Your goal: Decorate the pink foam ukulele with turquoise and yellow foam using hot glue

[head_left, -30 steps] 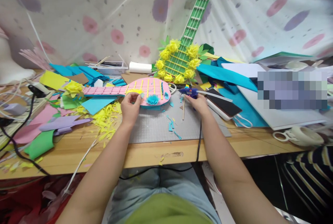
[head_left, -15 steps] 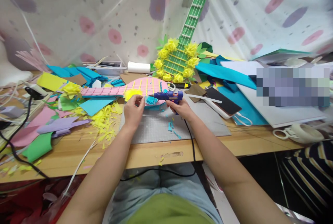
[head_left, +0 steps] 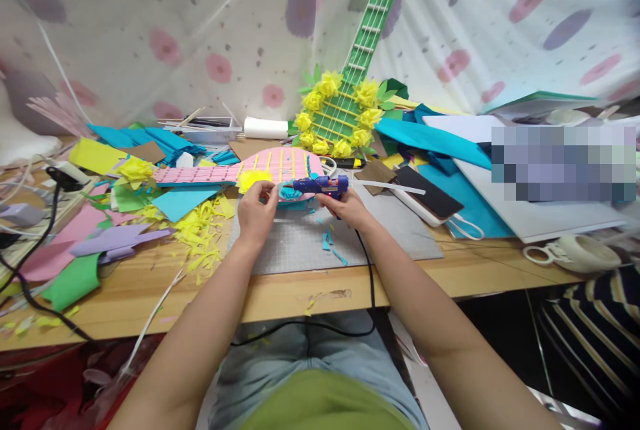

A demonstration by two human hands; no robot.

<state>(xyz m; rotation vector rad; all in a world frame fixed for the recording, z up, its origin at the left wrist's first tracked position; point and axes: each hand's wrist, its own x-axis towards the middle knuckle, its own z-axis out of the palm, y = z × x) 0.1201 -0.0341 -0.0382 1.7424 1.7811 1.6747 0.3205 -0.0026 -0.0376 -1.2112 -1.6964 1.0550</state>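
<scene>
In my right hand [head_left: 345,207] is a blue hot glue gun [head_left: 320,185], its nozzle pointing left and a glue stick [head_left: 390,187] sticking out of its back. My left hand [head_left: 257,209] pinches the edge of a blue paper flower [head_left: 289,193], right at the nozzle. Behind both hands lies a pink paper-covered guitar [head_left: 280,160] with yellow strips across its body and a yellow flower [head_left: 254,180] on its lower side. Its neck [head_left: 195,175] reaches left toward another yellow flower [head_left: 135,171]. A grey cutting mat [head_left: 290,250] with blue scraps [head_left: 327,241] is under my hands.
A green guitar [head_left: 345,103] ringed with yellow flowers leans against the patterned curtain. Paper pieces and yellow shreds [head_left: 200,237] cover the left side. At the right are a black phone [head_left: 430,193], a roll of tape [head_left: 585,257] and paper sheets. The gun's black cord [head_left: 371,283] hangs over the table edge.
The glue gun has shifted slightly left, its nozzle now overlapping the blue flower more. My left hand stays nearly in place.
</scene>
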